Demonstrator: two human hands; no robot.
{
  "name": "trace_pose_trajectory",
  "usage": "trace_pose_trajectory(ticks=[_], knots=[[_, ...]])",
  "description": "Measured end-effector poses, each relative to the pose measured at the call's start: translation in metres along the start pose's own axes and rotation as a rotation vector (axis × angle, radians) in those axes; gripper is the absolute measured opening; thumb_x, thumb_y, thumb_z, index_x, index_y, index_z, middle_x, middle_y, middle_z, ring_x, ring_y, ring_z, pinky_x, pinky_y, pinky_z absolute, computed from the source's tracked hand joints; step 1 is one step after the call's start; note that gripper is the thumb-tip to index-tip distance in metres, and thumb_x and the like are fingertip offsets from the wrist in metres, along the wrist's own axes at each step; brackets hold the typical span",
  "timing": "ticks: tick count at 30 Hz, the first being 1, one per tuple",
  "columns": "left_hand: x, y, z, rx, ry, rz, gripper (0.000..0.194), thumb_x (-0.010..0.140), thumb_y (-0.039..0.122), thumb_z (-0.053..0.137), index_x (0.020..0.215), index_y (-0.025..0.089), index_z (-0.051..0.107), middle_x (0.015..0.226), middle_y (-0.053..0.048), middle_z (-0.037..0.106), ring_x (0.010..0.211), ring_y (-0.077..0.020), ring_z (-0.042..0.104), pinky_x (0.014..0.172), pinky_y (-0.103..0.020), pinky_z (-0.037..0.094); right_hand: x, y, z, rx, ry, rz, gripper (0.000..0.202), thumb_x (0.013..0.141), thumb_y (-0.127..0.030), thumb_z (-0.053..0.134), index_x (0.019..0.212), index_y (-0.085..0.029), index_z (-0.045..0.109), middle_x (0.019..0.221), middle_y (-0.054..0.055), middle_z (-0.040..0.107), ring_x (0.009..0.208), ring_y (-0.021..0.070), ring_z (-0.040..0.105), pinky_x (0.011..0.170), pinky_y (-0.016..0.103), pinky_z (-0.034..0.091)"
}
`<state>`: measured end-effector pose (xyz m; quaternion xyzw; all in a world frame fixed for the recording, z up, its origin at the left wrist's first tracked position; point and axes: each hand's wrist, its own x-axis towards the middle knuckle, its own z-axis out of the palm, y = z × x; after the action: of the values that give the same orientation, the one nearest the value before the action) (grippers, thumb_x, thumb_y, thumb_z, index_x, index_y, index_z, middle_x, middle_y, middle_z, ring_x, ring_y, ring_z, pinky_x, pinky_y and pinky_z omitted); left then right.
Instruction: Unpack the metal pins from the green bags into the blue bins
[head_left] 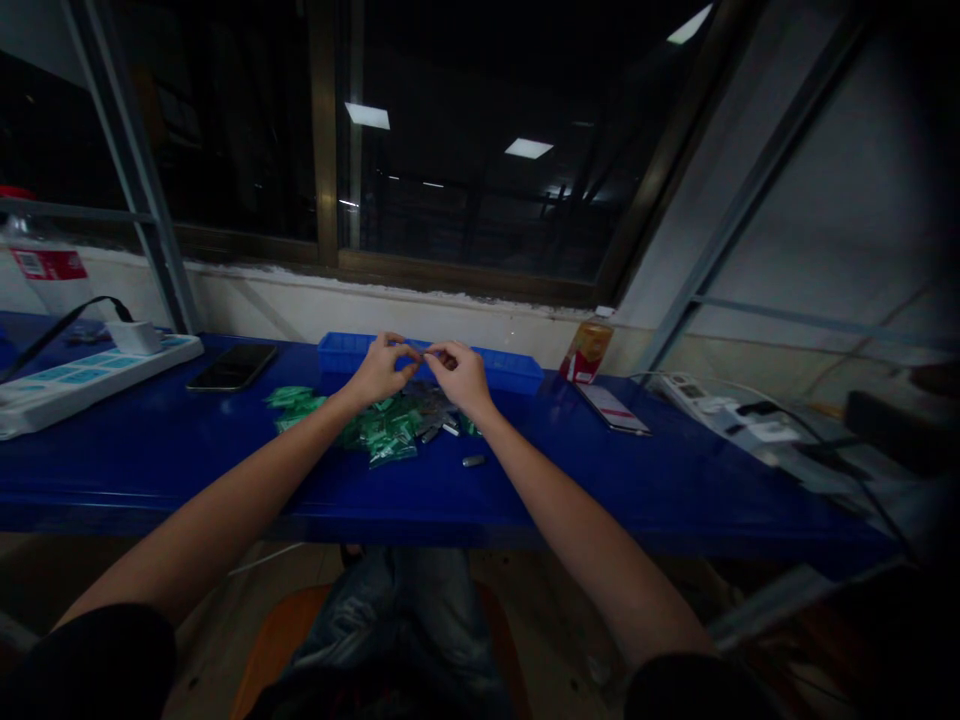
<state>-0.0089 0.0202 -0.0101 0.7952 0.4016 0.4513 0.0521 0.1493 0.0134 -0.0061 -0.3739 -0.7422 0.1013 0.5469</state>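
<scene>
My left hand (384,370) and my right hand (460,376) meet above the middle of the blue table, fingertips pinched close together. Whatever lies between the fingertips is too small and dark to make out. Beneath the hands is a heap of small clear plastic bags with green on them (386,432). Small silvery metal pieces (430,434) lie against the heap's right side. One metal piece (473,461) rests apart, nearer the front edge. Just behind the hands stands a long, shallow blue plastic tray (517,371), partly hidden by them.
On the left are a dark phone (232,367), a white power strip (105,378) and a bottle with a red label (49,265). To the right stand a drink container (587,350), another phone (613,409) and a second power strip with cables (720,415). Metal frame posts flank the table (225,450).
</scene>
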Motion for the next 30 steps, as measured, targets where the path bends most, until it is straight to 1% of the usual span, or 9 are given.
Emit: trace_pose_trajectory(ticks=[2,7,11,16,19,22,24,27,30], knots=[[0.001,0.003,-0.002,-0.13,-0.024,-0.103,0.022,0.079,0.028,0.048,0.083,0.015,0.065,0.091,-0.008,0.059,0.1,-0.0231,0.05,0.093,-0.039,0.037,-0.001,-0.004,-0.002,-0.12,-0.018,-0.117,0.015,0.074,-0.026,0.056,0.081,-0.019,0.067,0.064,0.0,0.053,0.06,0.0124,0.049,0.06,0.024,0.039],[0.003,0.015,-0.006,-0.549,-0.039,-0.315,0.047,0.085,0.048,0.031,0.086,0.012,0.061,0.078,-0.006,0.063,0.075,-0.0179,0.058,0.07,-0.03,0.045,-0.002,-0.013,-0.004,-0.174,-0.071,-0.126,0.019,0.075,-0.019,0.05,0.083,-0.02,0.067,0.066,0.001,0.054,0.061,0.0132,0.05,0.064,0.025,0.04],[0.003,0.014,-0.007,-0.357,0.029,-0.153,0.024,0.077,0.033,0.049,0.082,0.013,0.061,0.077,-0.004,0.063,0.073,-0.0155,0.056,0.069,-0.026,0.043,-0.001,-0.011,-0.002,-0.084,-0.135,-0.088,0.017,0.071,-0.014,0.048,0.077,-0.019,0.063,0.075,0.001,0.057,0.068,0.013,0.054,0.066,0.025,0.043],[0.0,0.008,-0.009,-0.052,-0.001,-0.033,0.025,0.077,0.018,0.045,0.094,0.016,0.063,0.087,-0.005,0.066,0.081,-0.0174,0.059,0.074,-0.028,0.044,0.001,-0.002,0.0,0.052,-0.01,0.041,0.02,0.071,-0.028,0.056,0.089,-0.019,0.054,0.078,0.0,0.059,0.068,0.0119,0.056,0.065,0.025,0.045],[-0.001,0.004,-0.005,0.066,-0.081,0.065,0.027,0.077,0.015,0.042,0.093,0.016,0.064,0.091,-0.006,0.066,0.084,-0.0184,0.059,0.077,-0.028,0.043,0.001,0.001,-0.002,-0.031,-0.081,-0.006,0.028,0.072,-0.026,0.056,0.099,-0.02,0.052,0.073,-0.001,0.06,0.064,0.0114,0.056,0.064,0.024,0.045],[-0.003,-0.002,0.004,0.147,-0.136,0.062,0.026,0.08,0.02,0.042,0.094,0.015,0.062,0.094,-0.008,0.066,0.086,-0.0205,0.06,0.078,-0.03,0.044,0.002,-0.001,-0.006,-0.198,-0.172,-0.074,0.012,0.073,-0.022,0.054,0.084,-0.019,0.058,0.066,-0.001,0.059,0.062,0.0126,0.055,0.063,0.024,0.043],[-0.004,-0.01,0.011,0.173,-0.164,0.005,0.028,0.081,0.028,0.043,0.098,0.013,0.061,0.098,-0.012,0.065,0.089,-0.0232,0.059,0.08,-0.032,0.043,0.005,-0.004,-0.013,-0.276,-0.108,-0.125,0.008,0.075,-0.023,0.052,0.078,-0.019,0.059,0.069,0.001,0.06,0.064,0.0136,0.055,0.064,0.025,0.042],[-0.008,-0.022,0.021,0.221,-0.216,-0.12,0.041,0.079,0.043,0.047,0.101,0.01,0.059,0.104,-0.018,0.062,0.098,-0.0285,0.056,0.085,-0.037,0.04,0.014,0.002,-0.035,-0.373,0.159,-0.139,0.015,0.079,-0.024,0.046,0.084,-0.018,0.058,0.08,0.005,0.061,0.07,0.015,0.054,0.069,0.026,0.042],[-0.012,-0.032,0.027,0.261,-0.26,-0.223,0.049,0.071,0.051,0.055,0.105,0.015,0.056,0.106,-0.015,0.062,0.102,-0.0302,0.053,0.085,-0.039,0.039,0.019,0.026,-0.064,-0.554,0.391,0.02,0.019,0.08,-0.025,0.043,0.087,-0.016,0.058,0.082,0.008,0.059,0.075,0.018,0.053,0.073,0.03,0.041]])
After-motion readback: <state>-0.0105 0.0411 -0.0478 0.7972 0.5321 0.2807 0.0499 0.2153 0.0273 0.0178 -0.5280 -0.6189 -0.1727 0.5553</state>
